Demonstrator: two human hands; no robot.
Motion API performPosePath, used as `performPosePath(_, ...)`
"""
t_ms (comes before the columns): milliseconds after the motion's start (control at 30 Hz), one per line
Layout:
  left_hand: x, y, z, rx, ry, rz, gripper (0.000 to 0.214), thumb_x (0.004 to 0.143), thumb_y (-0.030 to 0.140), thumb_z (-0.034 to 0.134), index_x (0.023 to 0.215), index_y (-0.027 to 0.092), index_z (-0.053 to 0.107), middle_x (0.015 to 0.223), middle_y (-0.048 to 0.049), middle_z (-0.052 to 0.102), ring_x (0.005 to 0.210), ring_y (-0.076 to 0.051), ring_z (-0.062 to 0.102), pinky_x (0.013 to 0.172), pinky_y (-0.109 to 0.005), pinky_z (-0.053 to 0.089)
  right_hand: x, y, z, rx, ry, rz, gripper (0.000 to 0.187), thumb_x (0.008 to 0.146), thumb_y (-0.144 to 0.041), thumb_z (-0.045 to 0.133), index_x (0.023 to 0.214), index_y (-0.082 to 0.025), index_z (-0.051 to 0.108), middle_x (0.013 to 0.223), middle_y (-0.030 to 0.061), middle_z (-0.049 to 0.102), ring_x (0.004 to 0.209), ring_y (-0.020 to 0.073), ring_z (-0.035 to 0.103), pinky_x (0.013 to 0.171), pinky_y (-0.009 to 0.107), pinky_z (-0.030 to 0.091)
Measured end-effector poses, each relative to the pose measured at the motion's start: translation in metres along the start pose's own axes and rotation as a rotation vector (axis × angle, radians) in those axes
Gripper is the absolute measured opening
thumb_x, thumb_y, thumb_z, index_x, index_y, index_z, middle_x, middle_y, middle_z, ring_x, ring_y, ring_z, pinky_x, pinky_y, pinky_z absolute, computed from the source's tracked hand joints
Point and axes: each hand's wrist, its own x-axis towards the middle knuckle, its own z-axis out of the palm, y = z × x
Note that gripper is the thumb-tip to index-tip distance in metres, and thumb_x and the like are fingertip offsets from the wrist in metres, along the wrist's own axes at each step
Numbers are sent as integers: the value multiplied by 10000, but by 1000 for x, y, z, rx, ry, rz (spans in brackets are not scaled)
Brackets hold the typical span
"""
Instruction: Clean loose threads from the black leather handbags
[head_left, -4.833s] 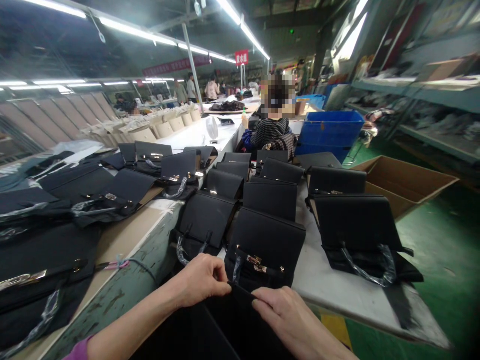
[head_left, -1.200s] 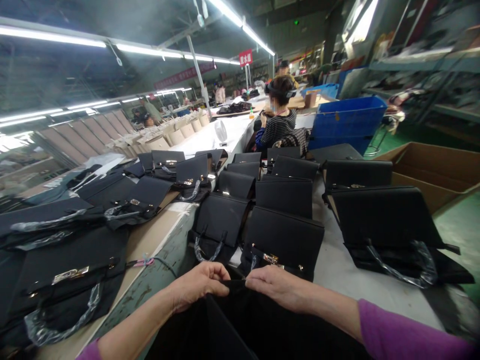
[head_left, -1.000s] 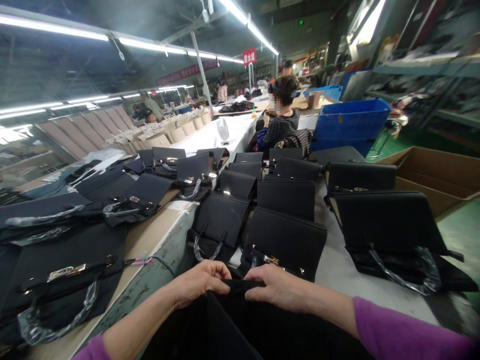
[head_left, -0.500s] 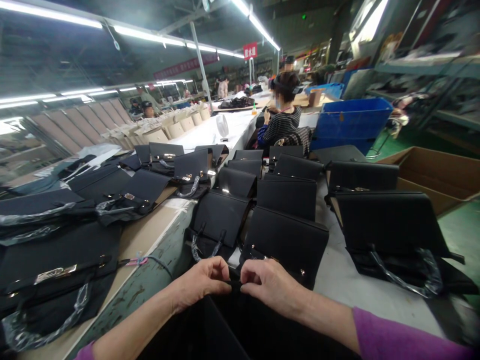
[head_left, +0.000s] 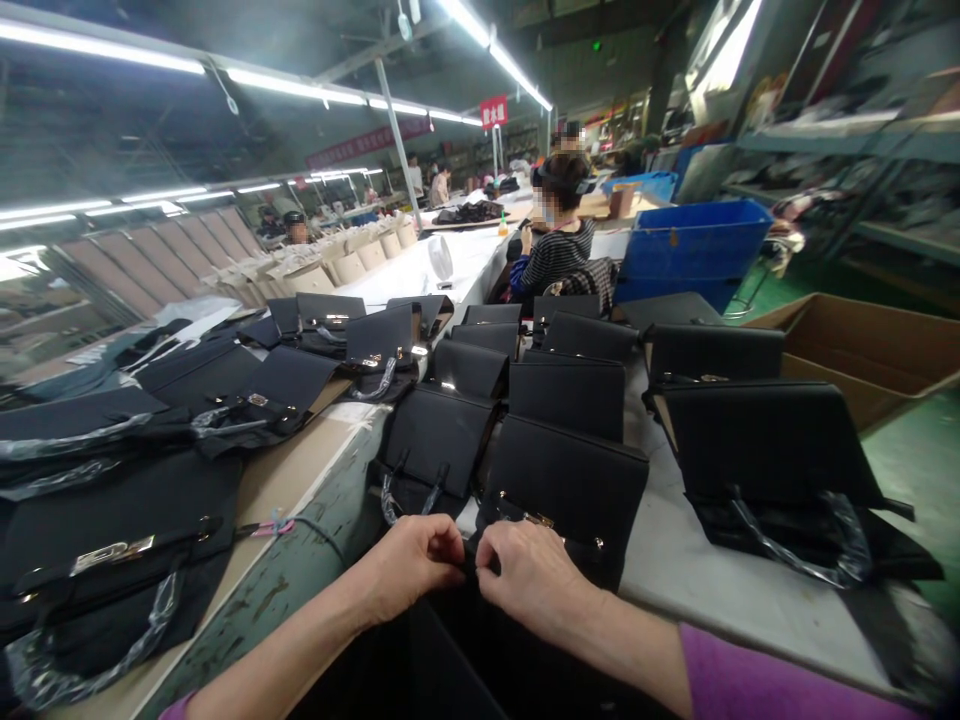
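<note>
My left hand is closed in a pinch on the top edge of a black bag close in front of me. Right beside it, my right hand pinches the same dark edge, its thumb and forefinger curled together. Only a small gap separates the two hands. Much of this bag is in deep shadow, and the fingers hide the gripped edge. Just beyond my hands stands a black handbag with gold-coloured metal fittings. Left of it sits another black handbag with its handles wrapped in clear plastic.
Several more black handbags crowd the white tabletop. At left, a bag with a metal clasp lies on a board-topped bench. A cardboard box and blue bin stand at right. A co-worker in stripes sits ahead.
The view has shifted slightly. My right hand has turned a little, and its thumb is now tucked closer to the forefinger. Both hands remain at the bag's edge.
</note>
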Motion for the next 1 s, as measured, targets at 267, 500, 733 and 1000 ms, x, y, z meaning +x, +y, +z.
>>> performPosePath(267, 1, -1, 1, -48, -24, 19, 141, 666, 173, 686, 771, 153, 593, 691, 23, 602, 667, -129, 531, 607, -225, 378, -3, 9, 12, -3, 83, -166, 145, 713, -135, 542, 755, -168, 676, 749, 42, 714, 725, 202, 663, 644, 272, 410)
performPosePath(500, 3, 4, 3, -41, -22, 31, 149, 644, 153, 690, 780, 151, 630, 718, 13, 638, 702, -138, 561, 644, -223, 404, -8, 12, 14, 21, 130, -144, 132, 720, -112, 549, 759, -170, 660, 737, 32, 696, 723, 186, 646, 635, 264, 392)
performPosePath(733, 5, 9, 5, 56, 8, 17, 156, 678, 270, 715, 762, 142, 686, 705, -1, 671, 674, -150, 568, 611, -227, 403, -10, 13, 12, 76, 132, -54, 118, 731, -132, 544, 752, -183, 648, 738, 29, 685, 710, 179, 628, 622, 261, 376)
performPosePath(1000, 9, 7, 20, 87, 82, 67, 101, 708, 205, 602, 731, 150, 683, 630, 32, 586, 625, -128, 499, 592, -222, 351, -6, 17, 3, 297, 62, 54, 167, 657, -128, 581, 801, -191, 637, 714, -8, 684, 674, 146, 603, 590, 225, 362)
